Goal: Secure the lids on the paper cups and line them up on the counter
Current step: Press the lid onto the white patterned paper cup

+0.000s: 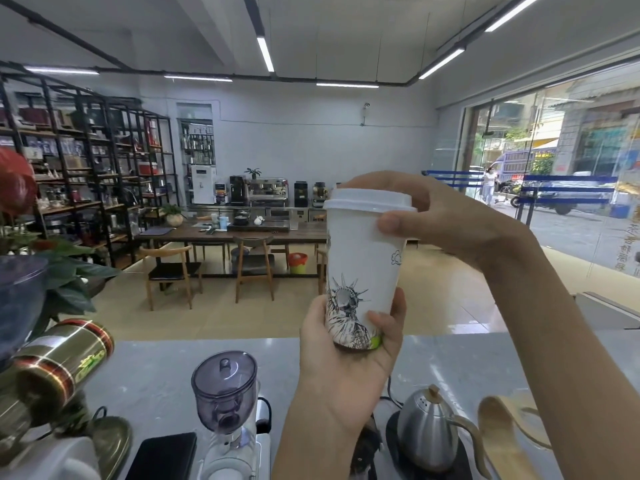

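Hands (349,344) above grey counter (162,368)

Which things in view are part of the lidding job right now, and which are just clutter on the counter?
In the job:
paper cup
white lid
left hand, gripping the cup's base
right hand, over the lid
counter

Just lying about:
grinder
steel kettle
gold tin
black phone

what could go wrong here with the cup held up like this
1. The left hand grips the paper cup only near its base while the right hand works the white lid; a hard press might tip or crush it.
2. The cup is held in the air over the gooseneck kettle and coffee grinder; a slip could land it there.
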Available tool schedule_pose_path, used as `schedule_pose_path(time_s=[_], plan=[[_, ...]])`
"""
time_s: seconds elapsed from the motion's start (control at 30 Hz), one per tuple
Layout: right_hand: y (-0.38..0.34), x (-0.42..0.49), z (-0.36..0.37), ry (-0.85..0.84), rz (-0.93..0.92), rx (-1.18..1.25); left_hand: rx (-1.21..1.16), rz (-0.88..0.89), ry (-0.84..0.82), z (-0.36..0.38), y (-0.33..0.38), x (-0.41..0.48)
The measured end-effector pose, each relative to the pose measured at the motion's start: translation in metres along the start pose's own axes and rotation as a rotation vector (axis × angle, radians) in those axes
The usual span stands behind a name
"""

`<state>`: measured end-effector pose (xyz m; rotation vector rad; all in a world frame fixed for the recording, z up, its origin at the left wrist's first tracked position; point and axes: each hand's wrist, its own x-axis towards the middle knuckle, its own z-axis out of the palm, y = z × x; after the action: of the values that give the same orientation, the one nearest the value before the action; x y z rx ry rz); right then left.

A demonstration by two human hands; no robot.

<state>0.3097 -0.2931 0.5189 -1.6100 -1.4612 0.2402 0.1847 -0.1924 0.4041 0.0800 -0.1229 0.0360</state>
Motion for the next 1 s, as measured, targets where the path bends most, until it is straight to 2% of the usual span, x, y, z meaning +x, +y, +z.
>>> schedule_pose_path(time_s=[0.07,0.17,0.27,0.33,0.4,0.47,0.6,0.73,0.83,0.93,1.0], plan=[[0.003,-0.001,-0.002,-0.019,0.010,0.098,0.060,0.083,0.007,0.001,-0.001,0.000],[0.001,-0.003,0.002,0.005,0.056,0.184,0.104,0.311,0.102,0.003,-0.006,0.006],[-0.009,-0.006,0.030,0.261,0.145,-0.047,0.206,0.556,0.194,0.004,-0.015,0.018],[-0.009,-0.003,0.053,0.451,0.160,-0.218,0.281,0.631,0.207,0.005,-0.021,0.023],[-0.008,0.001,0.065,0.571,0.132,-0.347,0.306,0.620,0.171,0.005,-0.023,0.022],[-0.009,0.003,0.059,0.573,0.097,-0.303,0.298,0.549,0.110,0.005,-0.018,0.018],[0.001,-0.001,0.034,0.375,-0.025,0.068,0.217,0.300,0.020,0.006,-0.002,0.012],[0.012,-0.002,0.030,0.256,-0.073,0.240,0.127,0.121,-0.023,0.002,0.003,0.008],[0.016,-0.008,0.034,0.250,-0.032,0.363,0.144,0.203,0.027,0.002,0.003,0.011],[0.008,-0.013,0.056,0.428,0.056,0.099,0.253,0.431,0.149,0.001,-0.007,0.019],[0.005,-0.012,0.072,0.559,0.071,-0.123,0.344,0.489,0.181,0.001,-0.015,0.021]])
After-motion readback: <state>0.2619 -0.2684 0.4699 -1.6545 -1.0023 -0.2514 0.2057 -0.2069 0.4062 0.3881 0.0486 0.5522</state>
